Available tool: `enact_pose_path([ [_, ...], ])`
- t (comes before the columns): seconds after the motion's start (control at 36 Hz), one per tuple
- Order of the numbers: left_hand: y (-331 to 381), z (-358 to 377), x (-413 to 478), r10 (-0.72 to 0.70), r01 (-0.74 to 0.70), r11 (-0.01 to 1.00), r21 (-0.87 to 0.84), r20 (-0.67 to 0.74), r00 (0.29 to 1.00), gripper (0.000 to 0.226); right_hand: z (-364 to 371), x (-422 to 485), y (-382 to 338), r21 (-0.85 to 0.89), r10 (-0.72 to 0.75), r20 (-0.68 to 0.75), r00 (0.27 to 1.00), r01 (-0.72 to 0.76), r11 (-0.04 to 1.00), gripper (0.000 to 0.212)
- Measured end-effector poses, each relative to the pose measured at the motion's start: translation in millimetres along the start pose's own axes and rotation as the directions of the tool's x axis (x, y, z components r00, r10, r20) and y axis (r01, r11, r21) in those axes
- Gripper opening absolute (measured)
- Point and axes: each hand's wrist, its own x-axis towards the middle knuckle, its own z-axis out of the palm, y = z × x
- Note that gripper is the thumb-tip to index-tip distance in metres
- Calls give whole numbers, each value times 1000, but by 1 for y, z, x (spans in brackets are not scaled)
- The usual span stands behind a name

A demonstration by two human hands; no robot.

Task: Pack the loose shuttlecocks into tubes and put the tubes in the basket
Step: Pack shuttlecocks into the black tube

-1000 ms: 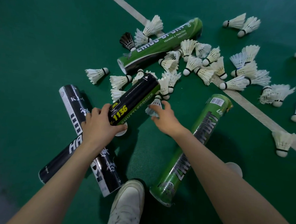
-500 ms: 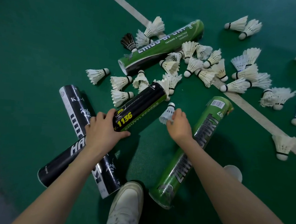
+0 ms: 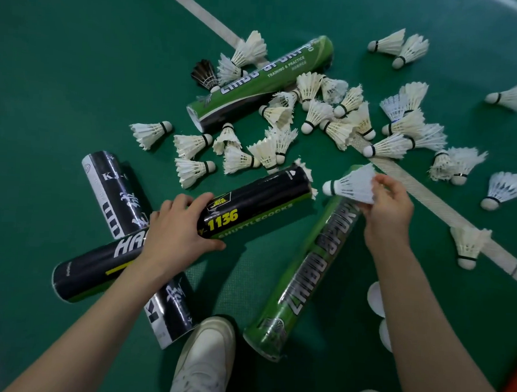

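My left hand [image 3: 179,229] grips a black tube marked 1136 [image 3: 260,200] near its lower end, its open mouth pointing right with feathers poking out. My right hand [image 3: 389,210] pinches a white shuttlecock [image 3: 352,185] by the skirt, cork pointing left, a short gap from that mouth. Several loose white shuttlecocks [image 3: 330,115] lie scattered on the green court floor beyond the tube. No basket can be made out.
A green tube [image 3: 304,276] lies under my right hand, another green tube [image 3: 257,82] further away, two black tubes [image 3: 113,194] crossed at the left. My white shoe [image 3: 203,360] is at the bottom. White tube caps [image 3: 376,299] sit at the right. A white court line [image 3: 425,192] crosses diagonally.
My right hand picked a shuttlecock off the floor, lifted it and turned its cork toward the tube mouth. My left hand swung the black tube's mouth to the right.
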Motion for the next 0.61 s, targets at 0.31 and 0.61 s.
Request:
enact_pose_path([
  [0.31,22,2,-7,137,-139,988,-68,-33,990,93,6,-29,-12,-170,-25,294,956,78,982,38],
  [0.61,28,0,-6,132,-135,984,-118,-32,991,96,10,-37,-8,-218,-122,586,801,301,928,69],
])
